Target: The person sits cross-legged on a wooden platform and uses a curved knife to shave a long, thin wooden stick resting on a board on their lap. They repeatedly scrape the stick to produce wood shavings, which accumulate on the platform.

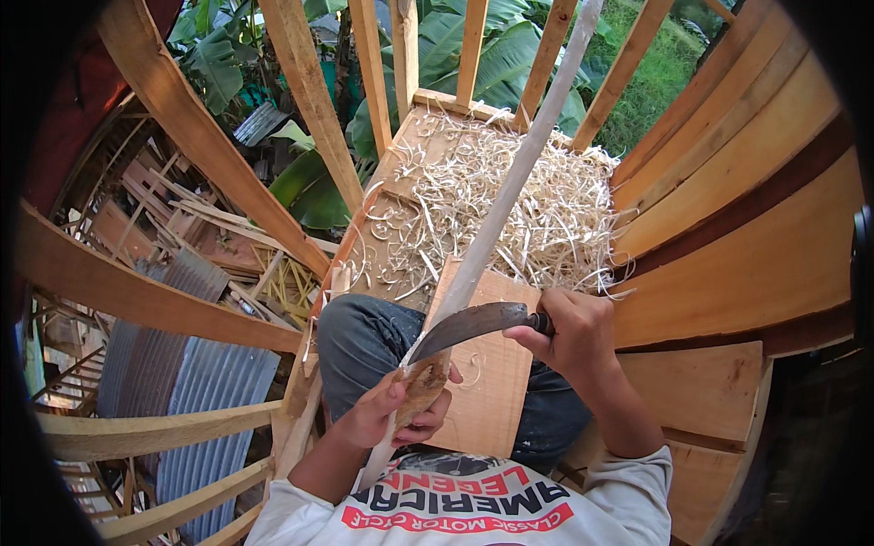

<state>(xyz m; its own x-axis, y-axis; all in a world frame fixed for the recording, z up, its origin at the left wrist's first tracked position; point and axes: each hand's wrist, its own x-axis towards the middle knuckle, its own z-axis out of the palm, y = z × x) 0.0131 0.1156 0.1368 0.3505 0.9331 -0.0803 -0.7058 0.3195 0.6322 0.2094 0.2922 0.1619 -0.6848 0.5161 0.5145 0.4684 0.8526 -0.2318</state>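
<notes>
A knife with a curved dark blade point(473, 325) is gripped by its dark handle in my right hand point(580, 332), which is closed. The blade points left and lies across a long pale pole point(510, 196), close above my other hand. Closed fingers of my left hand point(382, 409) hold a small brown wooden piece point(425, 387) against the pole. The pole slants from the far top down past my left hand to my shirt. Beneath the blade, a flat wooden board point(487, 391) rests across my lap.
Curled shavings point(537, 218) lie heaped on wooden planking point(405, 150) ahead of my knees. Upright slats point(309, 100) form a railing at the far side and left. Beyond are corrugated metal sheets point(214, 391) and scrap wood point(218, 232). A plank wall point(746, 264) stands at right.
</notes>
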